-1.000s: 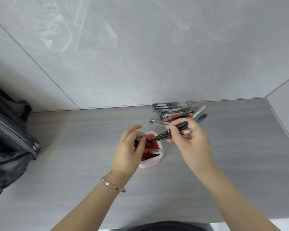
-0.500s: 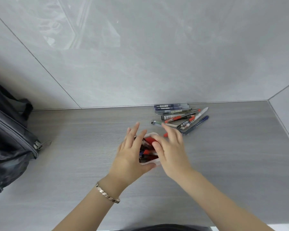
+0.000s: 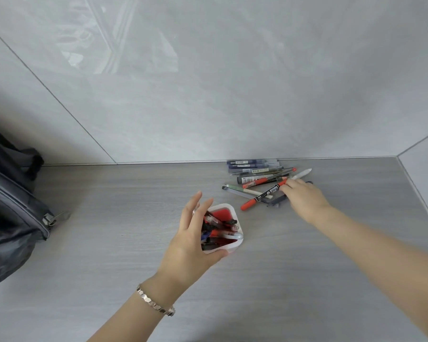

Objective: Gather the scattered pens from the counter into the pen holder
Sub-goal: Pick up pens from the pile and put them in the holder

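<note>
Black fabric of a bag [image 3: 8,218] fills the far left edge of the grey wood-grain counter [image 3: 109,243], its metal zipper pull [image 3: 51,219] hanging toward the middle. Further right, the left hand [image 3: 193,240] reaches in from below with a silver link bracelet [image 3: 155,303] on the wrist; its fingers [image 3: 194,206] are spread wide and raised over the left rim of the pen holder [image 3: 232,246], while the thumb presses the holder's near white wall — a loose steadying touch rather than a closed grasp. The holder is a small white cup with a red inside, standing upright near the counter's middle, and several pens already lie crowded in it, dark and red ones mixed. Beyond it and to the right, close to the tiled wall [image 3: 232,82], the scattered pens [image 3: 255,172] lie in a loose heap: blue ones nearest the wall, a white one [image 3: 303,173] at the right, and a red-and-black marker [image 3: 262,197] slanting toward the holder. The right hand [image 3: 304,198] rests on the right end of this heap, fingertips [image 3: 286,187] touching the red end of the marker — whether they have closed on it cannot be told, since the hand is blurred and covers that spot. A dark blue pen [image 3: 276,202] shows partly under the palm.
</note>
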A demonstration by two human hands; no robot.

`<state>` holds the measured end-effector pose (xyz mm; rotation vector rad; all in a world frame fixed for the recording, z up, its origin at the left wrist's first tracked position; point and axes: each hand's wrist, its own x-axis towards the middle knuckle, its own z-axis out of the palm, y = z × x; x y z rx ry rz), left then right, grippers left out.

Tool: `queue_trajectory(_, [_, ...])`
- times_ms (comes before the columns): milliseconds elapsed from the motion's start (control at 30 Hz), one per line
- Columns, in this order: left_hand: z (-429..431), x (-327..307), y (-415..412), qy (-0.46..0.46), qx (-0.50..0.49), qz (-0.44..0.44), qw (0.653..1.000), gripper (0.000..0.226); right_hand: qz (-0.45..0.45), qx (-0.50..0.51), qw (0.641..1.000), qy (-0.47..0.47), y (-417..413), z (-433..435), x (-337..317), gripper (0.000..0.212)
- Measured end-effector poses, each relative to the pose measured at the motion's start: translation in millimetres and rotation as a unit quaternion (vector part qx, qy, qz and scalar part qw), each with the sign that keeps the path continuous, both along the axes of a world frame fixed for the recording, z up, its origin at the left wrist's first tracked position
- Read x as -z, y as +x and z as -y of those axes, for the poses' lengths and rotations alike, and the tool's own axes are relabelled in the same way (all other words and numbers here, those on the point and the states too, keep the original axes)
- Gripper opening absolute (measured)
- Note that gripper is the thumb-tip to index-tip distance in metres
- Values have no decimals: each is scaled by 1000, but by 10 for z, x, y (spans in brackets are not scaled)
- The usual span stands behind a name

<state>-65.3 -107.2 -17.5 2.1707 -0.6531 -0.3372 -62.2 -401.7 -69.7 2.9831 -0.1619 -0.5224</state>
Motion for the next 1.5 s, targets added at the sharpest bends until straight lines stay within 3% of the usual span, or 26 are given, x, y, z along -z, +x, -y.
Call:
queue_trajectory(100, [-10,-4,4,5,2,3,1000,88,7,-18,1000,-15,25,18,15,30])
queue_trajectory(200, [-21,8,14,7,2,2,1000,89,90,-54,994,13,-68,31,-59,29])
queue_trajectory(300, [-16,24,13,-6,2,0,1000,92,142,22,978,154,-238,-96,-304,31])
queue_trajectory(367, [-15,47,2,-15,-8,-2,1000,95,111,90,963,230,-350,-223,-548,36])
queue_trajectory(500, [-13,85,-25,-38,-42,-33,998,96,58,40,950,305,-540,-563,-1201,44])
queue_trajectory(600, [-5,101,-35,-39,-48,-52,997,94,-2,-5,964,266,-594,-795,-1647,40])
queue_trajectory(700, [-14,121,-39,-47,-60,-67,995,96,-23,-4,975,220,-540,-960,-1802,23])
queue_trajectory(767, [-17,110,-41,-52,-61,-89,993,99,-9,-1,979,204,-450,-1092,-1732,14])
queue_trajectory(867, [-34,112,-34,-54,-43,-97,993,103,40,-30,985,162,-274,-1304,-1410,16])
queue_trajectory(967, [-66,124,-23,-60,-43,-105,992,105,69,-11,977,202,-222,-1521,-1088,23])
queue_trajectory(1100, [-79,181,-33,-93,-61,-127,986,109,191,-2,949,251,-317,-1531,-783,48])
queue_trajectory(1200, [-66,200,-18,-100,-63,-120,986,111,134,13,930,343,-393,-1464,-777,74])
queue_trajectory(1267, [-40,152,14,-97,-48,-114,988,111,101,23,911,400,-424,-1396,-797,79])
queue_trajectory(1367, [70,5,63,-89,7,-123,988,111,28,118,832,541,-540,-1187,-829,99])
queue_trajectory(1400, [128,-43,68,-88,30,-128,987,111,10,139,817,559,-608,-1095,-823,107])
queue_trajectory(1500, [335,-125,44,-86,78,-154,981,109,25,171,816,551,-786,-852,-782,111])
